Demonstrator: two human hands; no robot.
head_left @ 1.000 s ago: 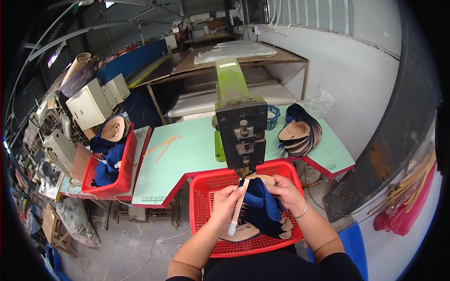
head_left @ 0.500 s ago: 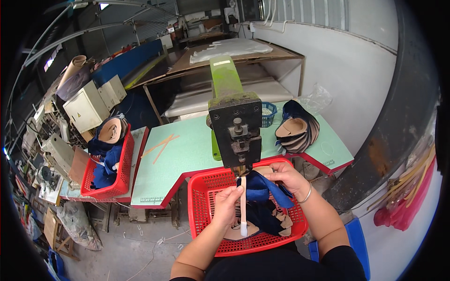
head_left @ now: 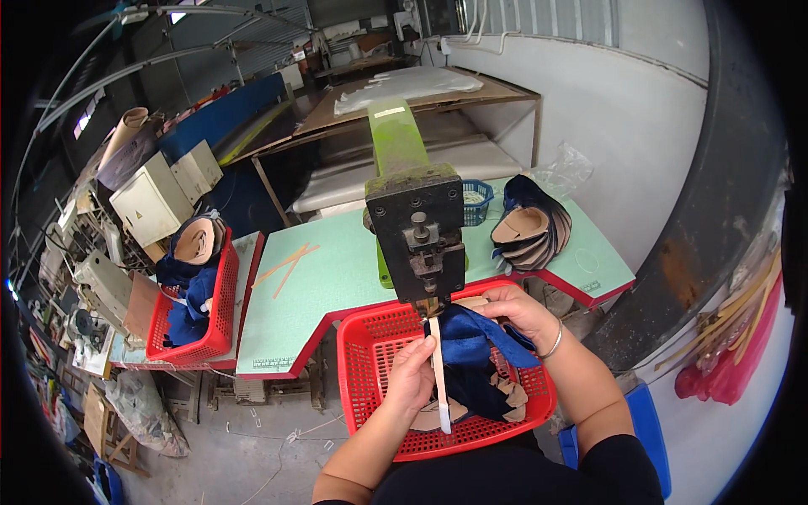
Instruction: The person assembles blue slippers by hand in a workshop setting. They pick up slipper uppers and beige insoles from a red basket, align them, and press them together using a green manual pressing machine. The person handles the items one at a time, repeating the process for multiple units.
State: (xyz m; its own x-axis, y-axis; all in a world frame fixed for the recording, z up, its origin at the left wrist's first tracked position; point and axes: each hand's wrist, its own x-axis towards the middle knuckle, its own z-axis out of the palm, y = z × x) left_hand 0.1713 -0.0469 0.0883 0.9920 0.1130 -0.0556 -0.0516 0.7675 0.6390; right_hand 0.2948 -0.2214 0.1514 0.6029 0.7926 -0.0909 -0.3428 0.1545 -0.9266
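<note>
Centrally, beneath the black head of a green machine (head_left: 414, 240), two bare hands work on a blue fabric piece (head_left: 471, 335) with a beige side. The left hand (head_left: 411, 374) has thumb and fingers pinched together on a pale strip (head_left: 439, 383), which runs from under the machine head down past the hand to a whitish lower end. The right hand (head_left: 518, 313), with a bangle (head_left: 553, 341) at its wrist, is closed on the far right part of the blue fabric piece. Both items are above a red basket (head_left: 358, 370) that holds more blue and beige pieces (head_left: 484, 391). Behind, on a mint-green tabletop (head_left: 328, 257), narrow strips (head_left: 289, 269) lie to the left; a small blue basket (head_left: 477, 204) and a stack of blue and beige pieces (head_left: 532, 225) sit to the right.
</note>
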